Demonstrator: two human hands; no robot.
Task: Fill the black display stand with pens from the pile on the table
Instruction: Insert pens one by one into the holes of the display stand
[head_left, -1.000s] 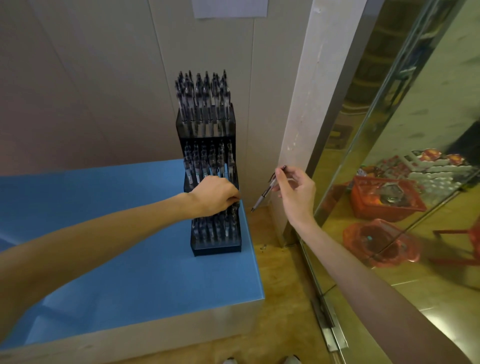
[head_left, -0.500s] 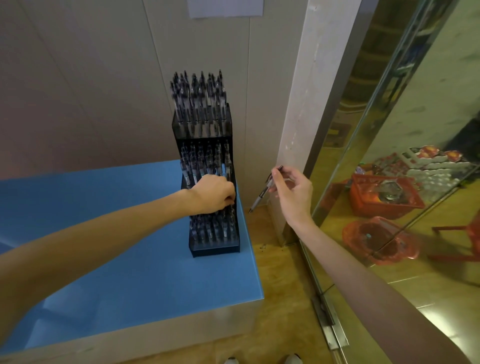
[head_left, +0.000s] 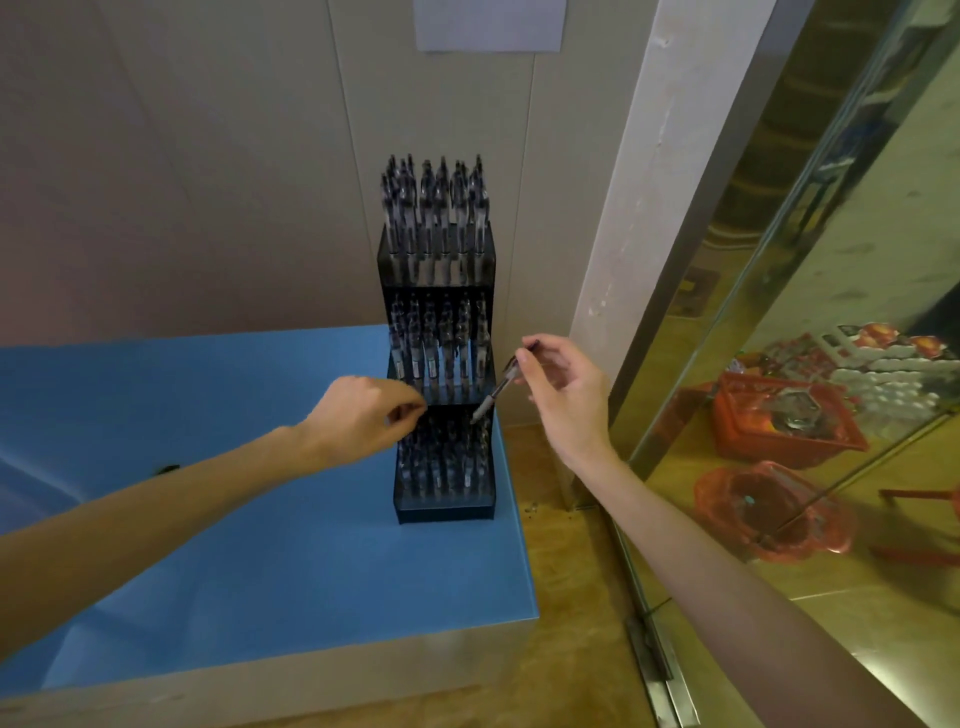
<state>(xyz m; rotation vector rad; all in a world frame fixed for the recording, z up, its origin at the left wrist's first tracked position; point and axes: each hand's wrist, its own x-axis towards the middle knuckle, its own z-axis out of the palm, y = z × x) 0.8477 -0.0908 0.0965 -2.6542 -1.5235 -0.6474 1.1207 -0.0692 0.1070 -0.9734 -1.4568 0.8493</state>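
Note:
The black three-tier display stand (head_left: 444, 512) sits at the far right edge of the blue table (head_left: 291, 561), against the wall. Several pens stand upright in each tier. My right hand (head_left: 566, 395) pinches one pen (head_left: 493, 395) by its upper end. The pen slants down-left, and its tip is over the right side of the lowest tier. My left hand (head_left: 358, 415) hovers at the stand's left side, level with the lowest tier's pen tops. Its fingers are curled and its fingertips pinched together; whether they hold a pen is unclear. No pile of pens is in view.
A small dark object (head_left: 166, 470) lies on the table to the left. The table's right edge (head_left: 522, 519) drops to a wooden floor. A pale pillar (head_left: 639, 234) and a reflective glass panel (head_left: 810, 322) stand right of the stand. Red baskets (head_left: 779, 415) show in the glass.
My right hand has carried the pen left, from beside the pillar to over the lowest tier. My left hand has drawn back left, off the lowest tier's pens.

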